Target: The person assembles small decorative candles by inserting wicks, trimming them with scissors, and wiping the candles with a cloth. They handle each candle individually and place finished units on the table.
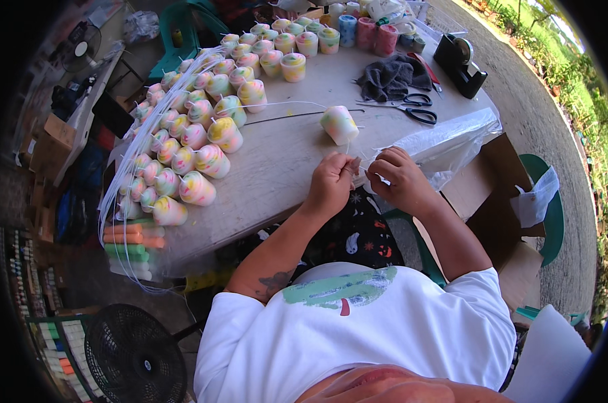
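Lying nr hands (332, 180) — candle (339, 125), clear bag (460, 140); scissors (404, 105) + gry cloth (387, 78) beyond

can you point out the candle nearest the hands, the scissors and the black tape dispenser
Candle (339, 125): head view, on the middle of its pale side
Scissors (403, 106): head view, near the pivot
Black tape dispenser (454, 62): head view, on its body

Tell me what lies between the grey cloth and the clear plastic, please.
In the head view, the scissors lie between the cloth and the plastic.
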A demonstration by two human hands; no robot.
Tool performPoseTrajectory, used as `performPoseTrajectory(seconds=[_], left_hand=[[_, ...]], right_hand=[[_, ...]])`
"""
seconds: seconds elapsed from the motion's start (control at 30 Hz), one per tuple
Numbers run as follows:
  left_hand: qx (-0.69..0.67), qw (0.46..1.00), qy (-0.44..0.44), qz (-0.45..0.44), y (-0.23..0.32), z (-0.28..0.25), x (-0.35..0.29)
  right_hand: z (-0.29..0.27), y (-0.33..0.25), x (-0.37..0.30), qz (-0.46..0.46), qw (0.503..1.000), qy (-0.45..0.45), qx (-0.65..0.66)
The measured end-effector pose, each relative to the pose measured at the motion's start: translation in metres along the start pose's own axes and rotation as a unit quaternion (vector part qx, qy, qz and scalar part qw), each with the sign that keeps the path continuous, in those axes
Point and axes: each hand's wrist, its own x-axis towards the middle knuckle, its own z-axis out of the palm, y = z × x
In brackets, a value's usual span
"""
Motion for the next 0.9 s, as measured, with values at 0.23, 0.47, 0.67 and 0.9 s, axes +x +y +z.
performPoseTrajectory(seconds=[0.23,0.47,0.67,0.9], left_hand=[[0.081,0.996,-0.036,0.03,0.015,-0.018,0.008],[0.462,0.882,-0.013,0.092,-0.001,-0.074,0.096],[0.536,0.838,-0.105,0.0,0.025,-0.074,0.099],[0.398,0.889,-0.078,0.215,0.043,-0.072,0.035]], right_hand=[[-0.013,0.003,0.0,0.218,0.958,0.011,0.186],[0.039,0.032,0.045,0.231,0.967,0.103,-0.039],[0.033,0.024,0.065,0.264,0.96,-0.068,-0.072],[-0.052,-0.046,0.031,0.137,0.965,-0.108,0.198]])
